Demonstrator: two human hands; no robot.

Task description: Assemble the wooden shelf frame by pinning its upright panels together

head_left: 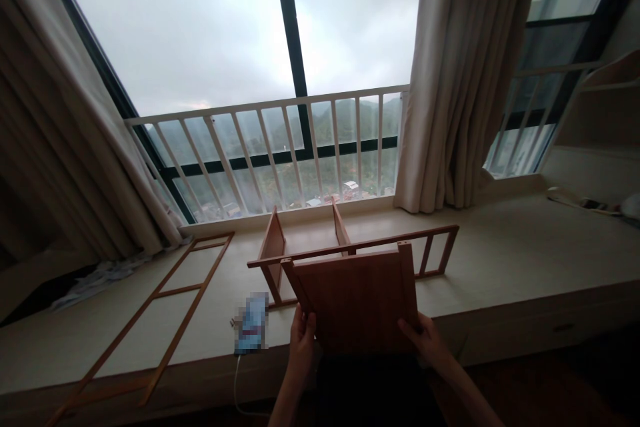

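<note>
Between my hands I hold a brown wooden panel [357, 300], tilted up, with a narrow rail along each side. My left hand [303, 337] is closed on its left edge, and my right hand [423, 340] grips the right edge. Right behind the panel, a partly assembled wooden frame [435, 233] lies on its side on the ledge, with two boards [273, 240] standing up from it. Part of that frame is hidden by the panel. A separate ladder-like wooden side frame [183, 290] lies flat at the left, its near end sticking out past the ledge.
A pale window ledge [515, 247] spans the view. A blurred-out phone-like object [253, 323] with a white cable [237, 387] lies near its front edge. Behind are a white railing [270, 107], windows and beige curtains [450, 80]. Crumpled cloth [103, 280] lies at left.
</note>
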